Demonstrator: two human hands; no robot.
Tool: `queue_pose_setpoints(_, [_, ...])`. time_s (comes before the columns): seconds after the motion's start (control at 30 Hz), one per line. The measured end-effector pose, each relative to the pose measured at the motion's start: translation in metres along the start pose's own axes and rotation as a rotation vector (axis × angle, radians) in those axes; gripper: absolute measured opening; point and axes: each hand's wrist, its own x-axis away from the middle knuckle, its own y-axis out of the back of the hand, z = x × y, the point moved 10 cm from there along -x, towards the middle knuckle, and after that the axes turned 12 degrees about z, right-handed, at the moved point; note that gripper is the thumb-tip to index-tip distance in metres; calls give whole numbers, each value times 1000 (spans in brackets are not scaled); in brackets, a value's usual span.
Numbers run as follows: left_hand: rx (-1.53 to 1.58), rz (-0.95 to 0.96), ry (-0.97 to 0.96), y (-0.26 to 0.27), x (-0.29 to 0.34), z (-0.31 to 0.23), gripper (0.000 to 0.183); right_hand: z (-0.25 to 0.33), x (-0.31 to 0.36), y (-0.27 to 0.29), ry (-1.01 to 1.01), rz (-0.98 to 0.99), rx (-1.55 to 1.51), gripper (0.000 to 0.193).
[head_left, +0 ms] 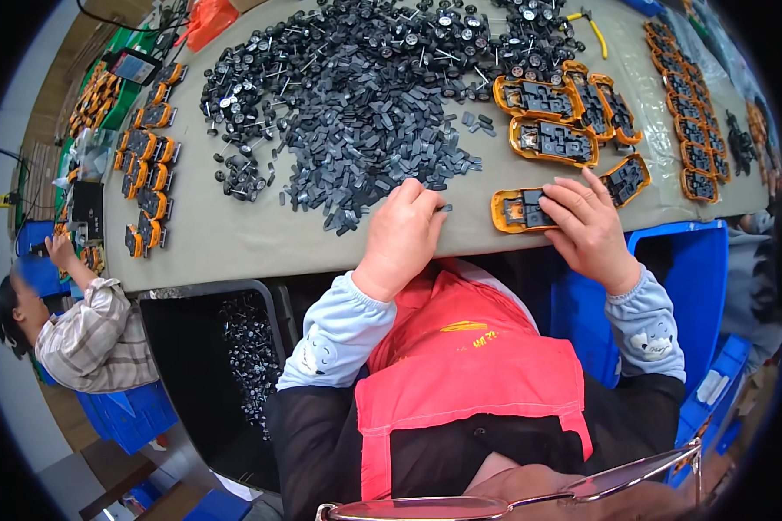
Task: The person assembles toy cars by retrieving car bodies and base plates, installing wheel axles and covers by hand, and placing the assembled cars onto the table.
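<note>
- Head view, clock taken from each hand's middle: the left hand [400, 234] has its thumb and fingers drawn together, pinching a small flat dark-grey piece [446, 207] whose end sticks out at 2 o'clock.
- The right hand [589, 230] lies with fingers slightly spread over the near end of an orange toy-car body with a black underside [520, 211], which reaches out at 10 o'clock; I cannot tell whether the thumb clasps it.
- A second, angled orange-and-black body [627, 180] lies just beyond those fingers at 1 o'clock; more are clustered at 11.
- Clock now from the picture's centre: on the grey-green tabletop [235, 234], a heap of small flat dark pieces [356, 143] spreads at 12, with black wheels on metal axles [347, 43] beyond.
- Orange bodies stand in a column [154, 161] at 10 and in rows [692, 130] at 2; a yellow-handled hand tool [598, 39] lies between 1 and 2.
- Off the table, a black bin holding small metallic parts [187, 347] sits at 8, a blue plastic crate [699, 295] at 3.
- A co-worker in a plaid shirt [96, 339] sits near 9.
</note>
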Motion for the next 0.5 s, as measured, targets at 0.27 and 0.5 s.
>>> queue_pose_setpoints(0.27, [84,46,-13,-5,4,3,13,-8,-10,-9,-32,-49,-196,52])
queue_pose_setpoints(0.5, [-291,261,-269,-16,-8,-28,19,-13,-15,-10,2,-41,-278,51])
